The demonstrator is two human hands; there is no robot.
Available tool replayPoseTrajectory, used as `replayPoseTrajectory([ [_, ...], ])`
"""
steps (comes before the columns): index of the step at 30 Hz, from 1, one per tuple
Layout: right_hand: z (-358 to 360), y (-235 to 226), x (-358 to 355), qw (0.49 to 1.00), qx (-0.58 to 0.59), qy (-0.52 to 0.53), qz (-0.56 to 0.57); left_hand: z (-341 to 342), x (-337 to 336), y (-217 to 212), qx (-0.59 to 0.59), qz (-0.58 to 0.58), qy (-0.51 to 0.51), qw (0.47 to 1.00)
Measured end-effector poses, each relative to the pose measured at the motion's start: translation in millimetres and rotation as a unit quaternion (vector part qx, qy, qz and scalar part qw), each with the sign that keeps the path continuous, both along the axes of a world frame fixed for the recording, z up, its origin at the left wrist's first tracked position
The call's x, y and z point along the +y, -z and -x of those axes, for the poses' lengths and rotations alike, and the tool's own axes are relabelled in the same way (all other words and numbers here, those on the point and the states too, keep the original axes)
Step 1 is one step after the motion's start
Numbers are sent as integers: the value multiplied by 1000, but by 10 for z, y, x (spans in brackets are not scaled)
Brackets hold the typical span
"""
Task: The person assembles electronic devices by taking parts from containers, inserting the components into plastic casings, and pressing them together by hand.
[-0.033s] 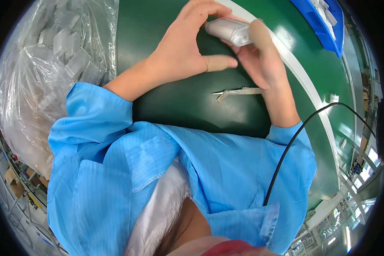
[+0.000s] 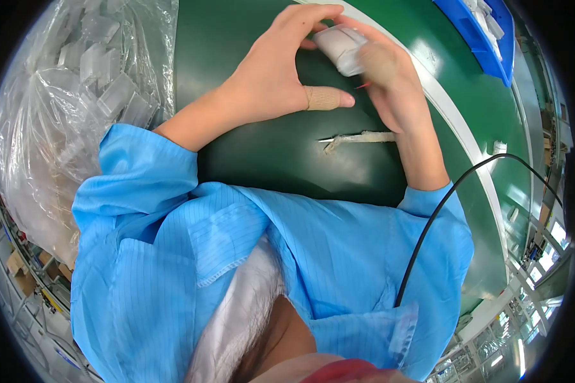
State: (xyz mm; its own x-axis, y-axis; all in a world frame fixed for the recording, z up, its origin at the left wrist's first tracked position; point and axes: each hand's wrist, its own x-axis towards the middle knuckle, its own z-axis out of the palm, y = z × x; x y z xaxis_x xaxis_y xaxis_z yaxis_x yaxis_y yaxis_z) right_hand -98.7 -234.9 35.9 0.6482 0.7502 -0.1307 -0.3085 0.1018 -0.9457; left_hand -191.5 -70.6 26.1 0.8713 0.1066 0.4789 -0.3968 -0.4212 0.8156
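Note:
High in the view, my right hand grips a small clear plastic case with something whitish inside. Its thumb, blurred by motion, presses on the case's near end, and a tiny red bit shows just below. My left hand is open around the left side of the case, thumb spread away with a tan wrap on it. Its fingertips are close to the case's far end; whether they touch it I cannot tell. On the dark green work surface lies a thin pointed tool with a wrapped pale handle, partly behind my right wrist.
A big clear bag of several clear plastic cases stands at the left. Past a curved white edge strip, a blue bin with white pieces sits at the far right. A black cable arcs over my right sleeve.
The case has tipped, its near end dropping lower and toward the left. My right thumb has moved down and left with it, and the red bit has come into sight. My left hand barely shifts.

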Motion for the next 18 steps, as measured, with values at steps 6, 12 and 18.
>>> replayPoseTrajectory([
  [6, 78, -93, 17, 893, -445, 19, 59, -40, 84, 136, 29, 12, 70, 997],
  [12, -149, 319, 148, 818, -442, -6, -369, -41, 51, 118, 20, -6, 65, 998],
  [18, 66, -97, -2, 857, -505, 10, 96, 17, -10, 149, 36, -65, 38, 997],
])
